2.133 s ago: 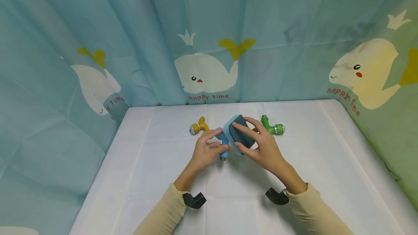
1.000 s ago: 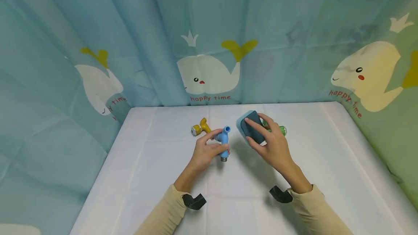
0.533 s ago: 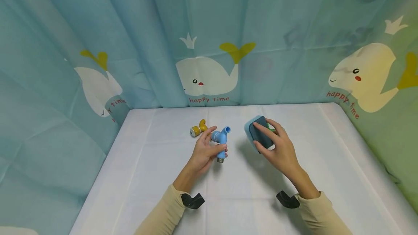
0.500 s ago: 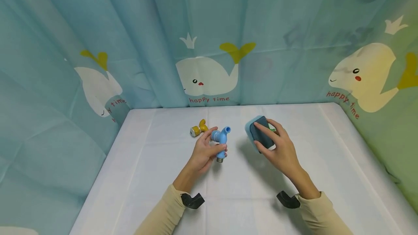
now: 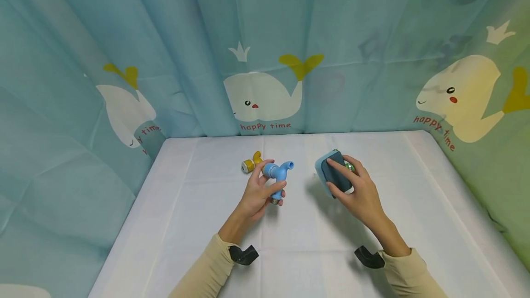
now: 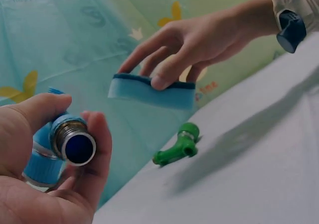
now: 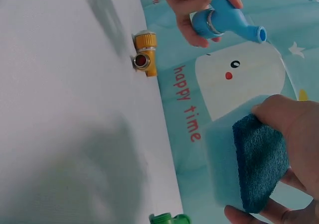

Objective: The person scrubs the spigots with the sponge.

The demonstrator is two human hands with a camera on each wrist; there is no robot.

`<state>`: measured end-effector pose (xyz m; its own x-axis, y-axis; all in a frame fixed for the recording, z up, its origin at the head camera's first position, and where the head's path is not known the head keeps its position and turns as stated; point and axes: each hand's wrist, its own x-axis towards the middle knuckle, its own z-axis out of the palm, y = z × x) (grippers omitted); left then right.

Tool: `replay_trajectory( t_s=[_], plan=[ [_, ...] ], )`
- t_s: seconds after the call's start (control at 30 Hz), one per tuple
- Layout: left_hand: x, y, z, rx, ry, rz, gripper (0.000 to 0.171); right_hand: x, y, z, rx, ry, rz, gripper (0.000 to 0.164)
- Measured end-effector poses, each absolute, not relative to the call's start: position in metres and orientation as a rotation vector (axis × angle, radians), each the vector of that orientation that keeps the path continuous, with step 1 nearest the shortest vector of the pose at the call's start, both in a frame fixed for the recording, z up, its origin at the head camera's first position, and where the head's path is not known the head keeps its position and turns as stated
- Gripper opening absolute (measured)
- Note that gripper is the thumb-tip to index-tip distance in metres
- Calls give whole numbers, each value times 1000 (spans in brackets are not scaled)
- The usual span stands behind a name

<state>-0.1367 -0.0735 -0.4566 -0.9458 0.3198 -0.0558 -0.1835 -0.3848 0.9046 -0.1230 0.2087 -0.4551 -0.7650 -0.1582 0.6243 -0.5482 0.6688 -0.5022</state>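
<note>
My left hand (image 5: 256,196) holds a light blue faucet (image 5: 280,173) above the table, its spout pointing right and its threaded metal inlet low. In the left wrist view that threaded inlet (image 6: 79,147) faces the camera between thumb and fingers. My right hand (image 5: 361,192) pinches a sponge (image 5: 337,172) with a dark scouring side and a light blue foam side, held in the air apart from the faucet. Under the sponge, a green faucet (image 6: 179,147) lies on the table, mostly hidden in the head view. A yellow faucet (image 5: 251,163) lies behind my left hand.
A white cloth covers the table (image 5: 198,224). A blue-green curtain (image 5: 265,22) with whale prints hangs along its back and sides. Black wrist mounts (image 5: 244,255) sit at both sleeve cuffs.
The sponge, which was against the blue faucet, has moved right with my right hand and now covers most of the green faucet. My left hand has turned the blue faucet so its spout points right.
</note>
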Motion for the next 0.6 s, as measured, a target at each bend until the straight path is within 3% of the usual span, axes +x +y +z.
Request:
replay_trajectory(
  t_s=[0.1,0.27,0.4,0.6],
  plan=[
    [-136,-75,-456,210,1508,2353,65,-123,209,-456,544,-2340,953,60],
    [-136,-77,-454,206,1481,2332,42,-123,209,-457,551,-2336,951,60],
    [-136,-78,-452,135,1409,2365,48,-123,209,-458,548,-2339,948,60],
    [-137,-81,-452,128,1348,2395,44,-122,210,-460,549,-2348,951,61]
  ],
)
